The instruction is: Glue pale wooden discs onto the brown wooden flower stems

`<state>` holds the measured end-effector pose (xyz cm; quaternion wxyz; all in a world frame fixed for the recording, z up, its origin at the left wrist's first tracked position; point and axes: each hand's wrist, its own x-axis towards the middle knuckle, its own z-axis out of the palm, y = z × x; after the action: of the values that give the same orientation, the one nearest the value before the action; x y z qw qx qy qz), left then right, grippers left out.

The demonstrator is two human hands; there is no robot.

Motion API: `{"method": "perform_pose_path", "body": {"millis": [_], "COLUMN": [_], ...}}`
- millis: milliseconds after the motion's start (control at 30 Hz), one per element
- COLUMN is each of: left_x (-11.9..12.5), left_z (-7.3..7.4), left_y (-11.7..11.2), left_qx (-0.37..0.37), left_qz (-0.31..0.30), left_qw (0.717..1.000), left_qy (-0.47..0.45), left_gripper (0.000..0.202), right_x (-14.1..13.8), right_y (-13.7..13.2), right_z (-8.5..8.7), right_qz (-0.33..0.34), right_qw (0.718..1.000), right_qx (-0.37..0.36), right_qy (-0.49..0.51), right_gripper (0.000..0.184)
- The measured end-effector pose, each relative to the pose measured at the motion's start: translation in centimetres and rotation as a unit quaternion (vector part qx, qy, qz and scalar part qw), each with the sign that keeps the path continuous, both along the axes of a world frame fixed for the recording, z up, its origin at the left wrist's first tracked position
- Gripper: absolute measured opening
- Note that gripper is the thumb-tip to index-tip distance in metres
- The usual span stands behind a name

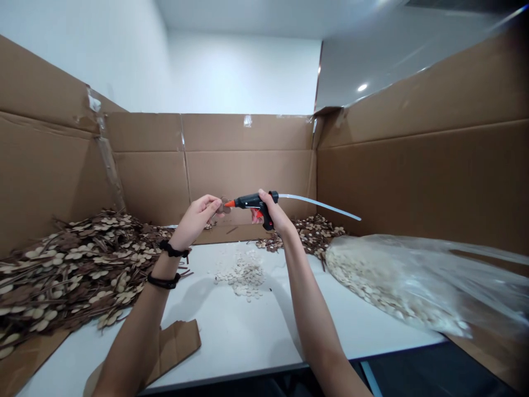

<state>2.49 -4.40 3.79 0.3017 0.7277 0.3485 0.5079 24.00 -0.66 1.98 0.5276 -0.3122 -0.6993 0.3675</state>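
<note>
The brown flower piece (225,208) is partly hidden by the left hand (197,216) and the orange nozzle (230,203); whether the nozzle touches it cannot be told. The left thumb and fingertips pinch its edge. The fingers of the right hand (270,212), largely hidden behind the glue gun (248,201), wrap its handle near the red trigger (259,213). The lower edge cuts off both forearms (309,309); a plastic bag (397,275) runs out of view at the right. The gun is held above the white table (231,331), long axis nearly level and crosswise, nozzle pointing left; the translucent glue stick (320,204) trails from its rear, drooping rightward.
</note>
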Motion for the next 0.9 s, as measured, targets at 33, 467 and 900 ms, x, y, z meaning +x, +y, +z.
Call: {"method": "perform_pose_path", "body": {"millis": [33,467,900], "left_x": [0.0,0.04,-0.03], "left_z": [0.01,0.28,0.25], "left_y": [0.05,-0.12,-0.15], "left_qx": [0.003,0.005,0.011], "left_qz": [0.006,0.021,0.019], "left_qw": [1.0,1.0,1.0], "left_qy": [0.002,-0.001,0.001], "left_gripper": [0.043,0.035,0.039], "right_x": [-0.04,-0.5,-0.39], "right_y": [-0.08,-0.61,-0.61], "right_z": [0.02,0.23,0.21], "right_qz": [0.002,-0.014,-0.043], "right_qw": [1.0,0.999,0.999], "right_qx": [0.002,-0.018,-0.01], "right_qy": [0.008,0.04,0.023], "right_gripper": [0.063,0.062,0.061]}}
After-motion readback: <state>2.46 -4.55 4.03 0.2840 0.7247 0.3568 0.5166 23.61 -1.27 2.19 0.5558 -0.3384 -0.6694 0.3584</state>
